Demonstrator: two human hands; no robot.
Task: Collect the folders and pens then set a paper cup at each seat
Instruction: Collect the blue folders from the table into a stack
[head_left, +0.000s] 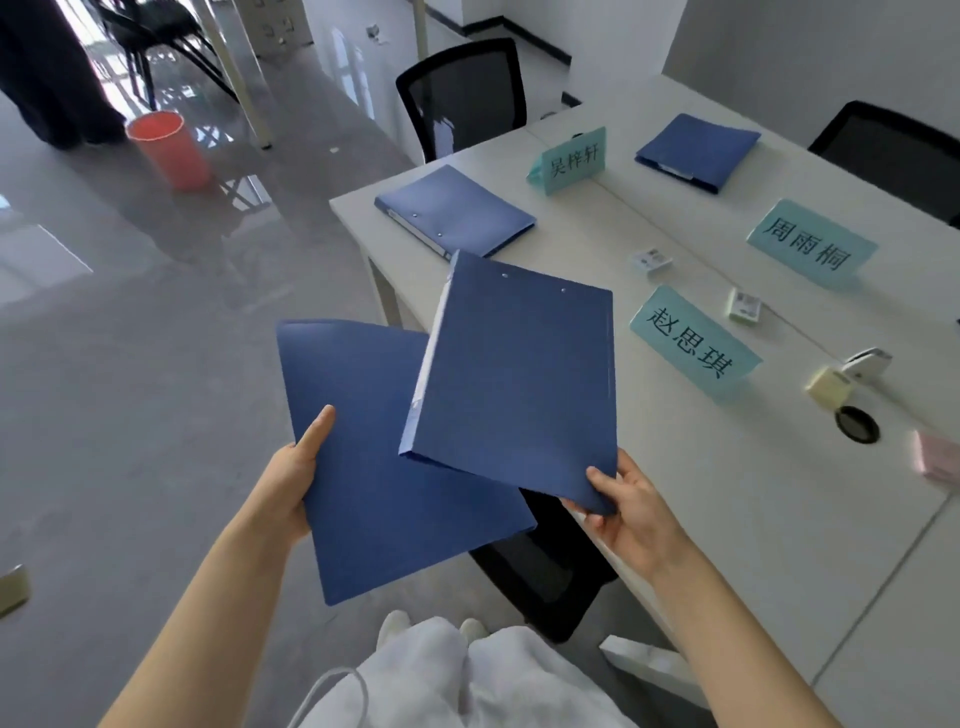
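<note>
Left hand (291, 483) grips 1 folder (395, 467); right hand (623, 499) pinches another folder (514, 379) overlapping it.

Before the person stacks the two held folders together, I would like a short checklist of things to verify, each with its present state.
1. Left hand grips the lower folder at its edge: ok.
2. Right hand pinches the upper folder at its bottom corner: ok.
3. The upper folder overlaps the lower one, ready to be stacked: ok.
4. Both held folders are closed: ok.
5. All folders are collected: not ok; the near-corner folder and the far folder lie on the table.
6. Pens are collected: cannot tell; none is visible.
</note>
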